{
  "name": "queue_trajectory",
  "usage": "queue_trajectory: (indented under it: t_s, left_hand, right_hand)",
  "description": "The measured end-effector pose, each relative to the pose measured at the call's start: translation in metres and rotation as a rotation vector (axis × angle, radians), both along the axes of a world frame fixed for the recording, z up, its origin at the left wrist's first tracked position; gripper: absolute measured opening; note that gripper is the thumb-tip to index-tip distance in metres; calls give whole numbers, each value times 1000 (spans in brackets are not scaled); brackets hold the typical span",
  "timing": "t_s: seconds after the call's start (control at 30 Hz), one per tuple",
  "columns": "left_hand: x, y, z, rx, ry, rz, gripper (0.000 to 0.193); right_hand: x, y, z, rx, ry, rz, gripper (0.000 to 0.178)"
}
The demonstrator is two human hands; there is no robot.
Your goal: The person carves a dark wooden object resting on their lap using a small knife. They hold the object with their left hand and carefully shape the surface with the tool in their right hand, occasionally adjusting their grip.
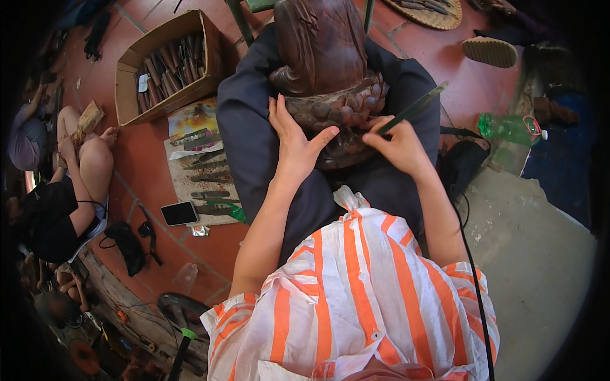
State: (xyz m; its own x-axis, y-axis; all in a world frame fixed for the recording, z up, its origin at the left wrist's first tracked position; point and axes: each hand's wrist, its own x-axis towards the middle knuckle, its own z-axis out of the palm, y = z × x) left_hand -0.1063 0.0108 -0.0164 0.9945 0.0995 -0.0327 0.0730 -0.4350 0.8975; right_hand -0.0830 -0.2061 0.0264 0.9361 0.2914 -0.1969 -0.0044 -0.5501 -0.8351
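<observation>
Carving in hand: dark wood statue [327, 70] on lap, base detail being cut.
L hand [293, 136] flat on base, bracing, fingers spread; R hand [397, 143] gripped round chisel [413, 108], tip at scalloped base. Judged next: short controlled push, L hand clear of blade. Tool box [166, 63] on floor, L side.

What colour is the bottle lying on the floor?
The plastic bottle is green with a white cap, seen in the head view, lying to the person's right.

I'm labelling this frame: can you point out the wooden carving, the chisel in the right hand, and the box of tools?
wooden carving [321, 44], head view, on its smooth upper body.
chisel [416, 106], head view, mid-blade.
box of tools [130, 86], head view, on its left cardboard wall.
</observation>
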Motion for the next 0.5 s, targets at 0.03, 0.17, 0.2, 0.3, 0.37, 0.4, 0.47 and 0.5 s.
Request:
queue_trajectory:
  t_s: [0.03, 0.17, 0.2, 0.3, 0.37, 0.4, 0.47, 0.5]
  left_hand:
    - [0, 0, 1, 0, 2, 0, 114]
    - [-1, 2, 2, 17, -2, -2, 111]
    - [-2, 3, 5, 26, 1, -3, 109]
    - [-7, 5, 18, 68, -13, 1, 95]
    - [-12, 8, 33, 105, -55, -18, 82]
    - [-13, 9, 42, 122, -91, -42, 75]
    - [-6, 6, 65, 127, -241, -90, 56]
    - [0, 2, 79, 25, -268, -187, 55]
  right_hand:
    - [6, -3, -2, -5, 44, -11, 22]
    - [11, 0, 13, 27, 248, -13, 22]
    - [9, -3, 12, 81, 192, -47, 23]
    - [6, -16, 15, 153, 90, -186, 23]
    - [3, -22, 23, 57, 9, -215, 22]
    - [0, -24, 25, 35, 6, -177, 21]
    - [-6, -21, 30, -12, 2, -100, 19]
    - [-6, -17, 36, -71, -40, -27, 21]
